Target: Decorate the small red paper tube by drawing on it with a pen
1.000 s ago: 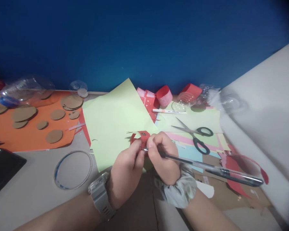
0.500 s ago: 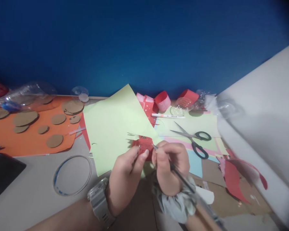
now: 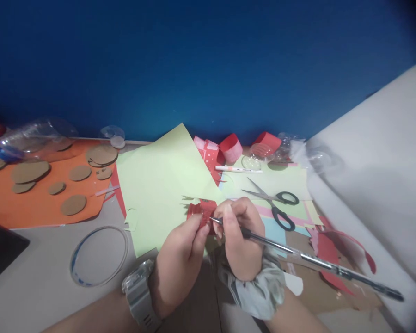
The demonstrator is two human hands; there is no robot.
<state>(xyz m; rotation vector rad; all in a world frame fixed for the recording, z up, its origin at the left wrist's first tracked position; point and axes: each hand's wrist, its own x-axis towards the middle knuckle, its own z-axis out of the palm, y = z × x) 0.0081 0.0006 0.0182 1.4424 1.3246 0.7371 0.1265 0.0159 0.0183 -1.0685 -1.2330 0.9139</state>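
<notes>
Over the large pale green sheet (image 3: 156,180), my left hand (image 3: 180,259) pinches a small red paper piece (image 3: 208,207) between thumb and fingers. Dark fine lines and a small round dark mark show on it; its lower part is hidden by my fingers. A long pen (image 3: 291,249) with a clear barrel and black grip is held in my right hand (image 3: 242,245). The pen's tip is at the red piece, close to my left thumb; I cannot tell whether it touches. Pale narrow paper points stick out beside the piece's left side.
Open scissors (image 3: 275,201) lie on coloured sheets to the right, near a white marker (image 3: 239,169). Red paper rings (image 3: 231,149) and clear plastic stand behind. Cardboard discs (image 3: 31,171) rest on orange paper at left, with a tape-like ring (image 3: 99,255) and a black phone-like object (image 3: 3,252) nearer.
The pen has swung to a flatter slant, its back end now far out to the right. Its tip has shifted left and down over the red piece. The view has moved slightly.
</notes>
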